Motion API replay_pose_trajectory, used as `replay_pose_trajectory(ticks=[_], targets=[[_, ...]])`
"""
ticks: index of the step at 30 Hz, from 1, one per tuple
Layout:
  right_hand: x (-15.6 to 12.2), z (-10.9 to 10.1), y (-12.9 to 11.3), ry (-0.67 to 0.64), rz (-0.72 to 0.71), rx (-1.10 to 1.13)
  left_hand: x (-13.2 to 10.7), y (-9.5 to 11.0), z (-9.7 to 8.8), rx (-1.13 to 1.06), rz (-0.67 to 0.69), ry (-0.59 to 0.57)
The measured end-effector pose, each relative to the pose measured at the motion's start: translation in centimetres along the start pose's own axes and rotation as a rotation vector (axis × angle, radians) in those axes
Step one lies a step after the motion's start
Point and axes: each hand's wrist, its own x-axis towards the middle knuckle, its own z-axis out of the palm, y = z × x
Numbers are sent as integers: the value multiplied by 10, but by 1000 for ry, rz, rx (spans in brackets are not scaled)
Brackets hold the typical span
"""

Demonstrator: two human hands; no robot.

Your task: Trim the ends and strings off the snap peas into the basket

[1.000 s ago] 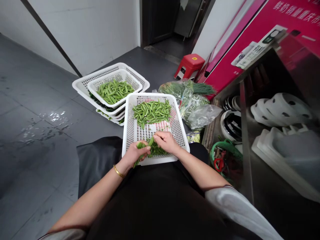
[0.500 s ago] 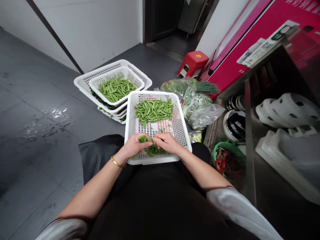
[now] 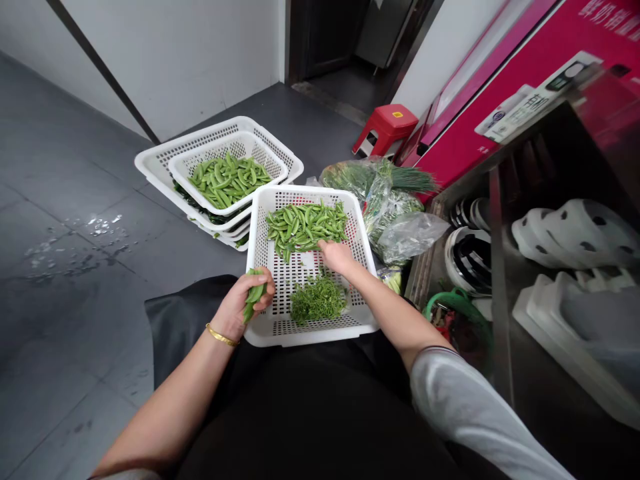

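**Two hands, one heap: the right is closest to the loose pods**

Several pods (image 3: pixel 255 293) stand bunched in my left hand (image 3: pixel 240 308), fingers curled tight around them, just outside the left wall of the white basket (image 3: pixel 305 333) on the lap. They point roughly up and down in the fist, tips showing above the thumb. My right hand (image 3: pixel 336 257) is the nearer one to the heap of pods (image 3: pixel 305 225) at the basket's far end. Its fingertips touch the heap's near edge, and the heap lies straight ahead of them, away from the body. Most pods there lie crosswise, long axes running left to right across the reach. Whether the right fingers are closed on one I cannot tell; the knuckles hide the tips. The pods look bright green, flat, smooth and short. Between the two hands, on the basket floor, lies a darker tuft of trimmings (image 3: pixel 318 300), apart from the heap. Beyond, stacked baskets (image 3: pixel 160 159) carry more pods.
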Motion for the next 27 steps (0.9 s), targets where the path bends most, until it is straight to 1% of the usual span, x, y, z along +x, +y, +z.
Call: replay_pose_trajectory(ticks=[2, 4, 6, 7, 9, 11, 13, 14, 16, 18, 21, 24, 27], targets=[[24, 7, -8, -3, -1, 3, 0, -2, -2, 86, -39, 18], [39, 13, -10, -5, 0, 13, 0, -2, -4, 159, -75, 23], [41, 17, -7, -2, 1, 35, 0, -2, -4, 194, -96, 18], [38, 18, -5, -2, -1, 47, 1, -3, -3, 204, -104, 22], [23, 17, -2, -9, -19, 76, 4, -7, -1, 244, -105, 60], [-3, 15, -4, 0, -70, 208, 8, -15, 3, 324, -89, 130], [-33, 12, -14, 34, -162, 440, 12, -23, 8, 401, -62, 198], [-48, 10, -20, 57, -215, 550, 13, -27, 11, 422, -43, 212], [-73, 7, -34, 104, -294, 661, 12, -33, 17, 424, -3, 194], [-90, 3, -44, 162, -328, 669, 9, -35, 21, 382, 32, 164], [-105, 0, -48, 271, -390, 618, 2, -32, 25, 280, 52, 160], [-114, 0, -47, 389, -503, 487, -3, -29, 27, 235, 74, 146], [-122, 2, -50, 448, -523, 366, -5, -31, 29, 244, 107, 153]])
